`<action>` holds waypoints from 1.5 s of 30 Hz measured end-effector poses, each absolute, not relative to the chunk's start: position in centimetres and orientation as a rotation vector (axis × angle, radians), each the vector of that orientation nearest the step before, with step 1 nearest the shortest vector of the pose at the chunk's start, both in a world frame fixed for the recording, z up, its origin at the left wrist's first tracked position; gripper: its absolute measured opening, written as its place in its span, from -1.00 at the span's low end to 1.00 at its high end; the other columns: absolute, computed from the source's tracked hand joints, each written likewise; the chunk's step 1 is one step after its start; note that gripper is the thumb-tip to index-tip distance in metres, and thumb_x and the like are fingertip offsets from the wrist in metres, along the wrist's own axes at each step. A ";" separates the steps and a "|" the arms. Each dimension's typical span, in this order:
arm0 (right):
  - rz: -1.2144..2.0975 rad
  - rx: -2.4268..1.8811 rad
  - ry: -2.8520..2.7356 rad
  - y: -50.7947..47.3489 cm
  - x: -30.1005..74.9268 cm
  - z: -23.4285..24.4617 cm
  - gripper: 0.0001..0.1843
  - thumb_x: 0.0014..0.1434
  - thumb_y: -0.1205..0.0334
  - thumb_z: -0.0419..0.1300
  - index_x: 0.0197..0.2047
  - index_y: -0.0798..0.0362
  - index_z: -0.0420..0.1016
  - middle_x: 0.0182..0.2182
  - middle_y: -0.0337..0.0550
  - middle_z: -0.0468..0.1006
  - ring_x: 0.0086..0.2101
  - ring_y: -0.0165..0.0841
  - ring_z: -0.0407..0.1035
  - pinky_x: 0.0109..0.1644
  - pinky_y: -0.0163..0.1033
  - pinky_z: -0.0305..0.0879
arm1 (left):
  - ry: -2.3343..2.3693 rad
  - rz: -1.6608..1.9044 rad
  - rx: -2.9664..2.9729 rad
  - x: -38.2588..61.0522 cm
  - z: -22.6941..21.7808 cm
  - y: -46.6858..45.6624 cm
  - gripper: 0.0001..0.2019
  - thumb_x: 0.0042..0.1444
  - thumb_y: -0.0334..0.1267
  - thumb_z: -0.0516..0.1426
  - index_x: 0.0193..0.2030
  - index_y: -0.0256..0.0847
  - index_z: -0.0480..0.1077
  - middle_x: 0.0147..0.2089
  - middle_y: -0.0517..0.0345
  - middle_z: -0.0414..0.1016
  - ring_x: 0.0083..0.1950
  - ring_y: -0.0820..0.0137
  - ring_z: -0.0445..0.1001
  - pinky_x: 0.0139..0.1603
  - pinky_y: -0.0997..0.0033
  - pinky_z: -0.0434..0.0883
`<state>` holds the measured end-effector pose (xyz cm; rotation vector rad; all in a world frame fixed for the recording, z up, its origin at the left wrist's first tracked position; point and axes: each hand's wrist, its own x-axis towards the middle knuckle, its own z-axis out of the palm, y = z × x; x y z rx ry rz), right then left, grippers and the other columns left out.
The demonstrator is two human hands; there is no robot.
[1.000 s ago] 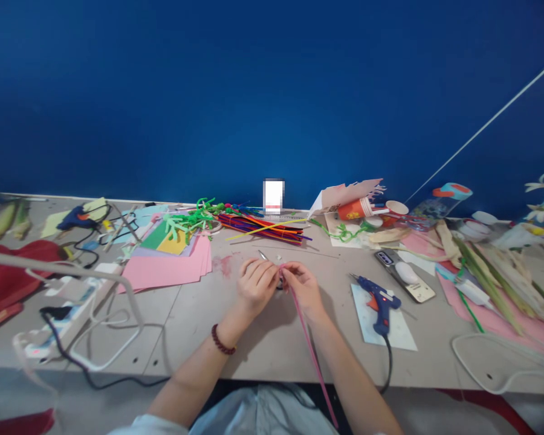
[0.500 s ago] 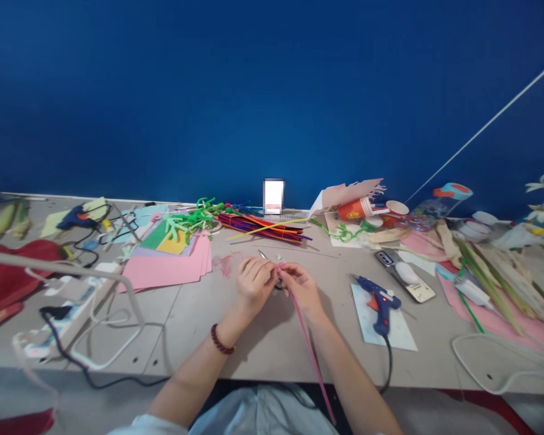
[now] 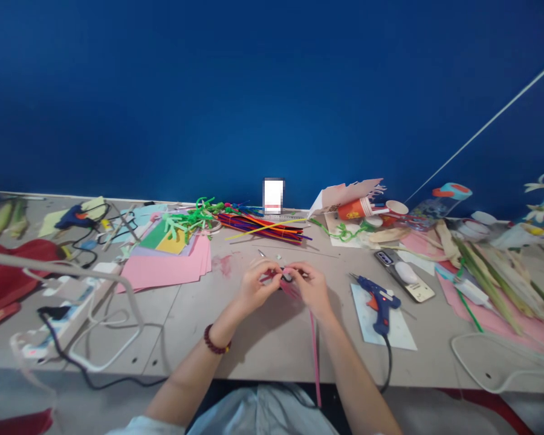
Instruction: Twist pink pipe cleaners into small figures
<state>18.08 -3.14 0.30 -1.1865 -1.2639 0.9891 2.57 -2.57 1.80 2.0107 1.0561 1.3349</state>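
Observation:
My left hand and my right hand meet over the middle of the table, fingers pinched around a pink pipe cleaner. Its long end hangs below my right hand past the table's front edge; a pink loop shows between the hands. Partly hidden beneath my fingers lies what looks like a pair of scissors, with the pointed tip showing beyond my left hand. A bundle of coloured pipe cleaners lies just behind, a yellow one across its top.
Pink paper sheets and green pipe cleaner shapes are at left, near a white power strip. To the right lie a blue glue gun with its cord, a phone, paper cups and dried husks.
My hands have moved slightly apart, my right hand to the right. The pink pipe cleaner's hanging end has swung left, and more pink shows between my hands.

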 end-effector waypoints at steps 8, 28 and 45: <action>0.474 -1.176 -1.648 -3.5 18.8 2.6 -0.85 0.18 0.20 0.13 -0.38 0.00 0.48 -0.43 -0.17 0.50 -0.32 -0.33 0.35 -0.26 -0.25 0.26 | 0.965 1.202 2.129 2.1 2.6 -2.4 -0.93 0.09 -0.37 0.09 -0.36 -0.20 0.41 -0.36 0.11 0.48 -0.27 0.40 0.41 -0.19 0.38 0.32; 0.746 -1.129 -1.497 -4.5 18.1 1.7 -0.85 0.18 0.18 0.11 -0.34 0.03 0.46 -0.39 -0.15 0.45 -0.38 -0.37 0.36 -0.33 -0.30 0.30 | 1.104 1.317 1.153 1.7 1.3 -1.1 -0.83 -0.09 -0.20 0.24 -0.44 -0.25 0.40 -0.57 0.28 0.33 -0.66 0.63 0.09 -0.69 0.59 0.05; 1.052 -1.110 -1.181 -4.0 17.1 0.6 -0.80 0.08 0.07 0.17 -0.38 0.02 0.38 -0.45 -0.22 0.44 -0.41 -0.39 0.34 -0.33 -0.30 0.32 | 1.001 1.221 1.116 2.7 1.5 -1.5 -0.72 -0.18 -0.16 0.32 -0.36 -0.30 0.45 -0.58 0.29 0.30 -0.60 0.62 0.21 -0.60 0.60 0.17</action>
